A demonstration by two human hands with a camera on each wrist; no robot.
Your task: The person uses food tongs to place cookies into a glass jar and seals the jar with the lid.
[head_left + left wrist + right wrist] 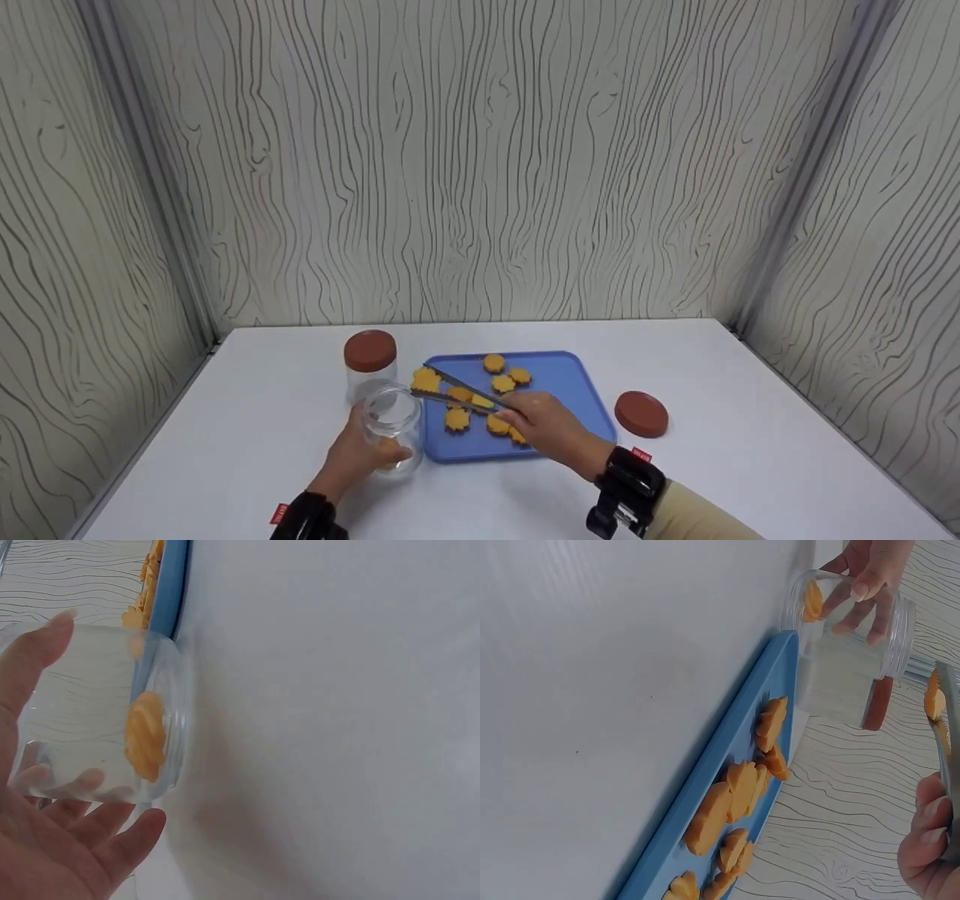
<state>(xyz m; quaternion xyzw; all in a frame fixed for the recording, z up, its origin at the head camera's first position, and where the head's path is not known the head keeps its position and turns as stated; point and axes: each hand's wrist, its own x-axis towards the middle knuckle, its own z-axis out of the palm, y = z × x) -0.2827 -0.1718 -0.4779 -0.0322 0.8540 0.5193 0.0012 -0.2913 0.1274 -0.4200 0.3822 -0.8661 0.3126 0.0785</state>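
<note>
My left hand (pixel 351 455) grips a clear jar (pixel 397 431) by its side, thumb and fingers round it. The jar stands open-mouthed and upright at the left edge of the blue tray. At its bottom lies one yellow-orange flower-shaped cookie (pixel 146 736). My right hand (pixel 551 429) holds metal tongs (pixel 950 709) above the tray. Between the tong tips a scalloped cookie (pixel 426 379) is pinched, held higher than the jar's rim and just beside its mouth. Several similar cookies (pixel 709 817) lie on the tray (pixel 566 401).
Behind the held jar stands a second clear jar with a reddish-brown lid (pixel 370 351). A loose reddish-brown lid (pixel 642 414) lies right of the tray. Wood-grain panels (pixel 465 172) enclose the white table (pixel 247 420) at the back and sides.
</note>
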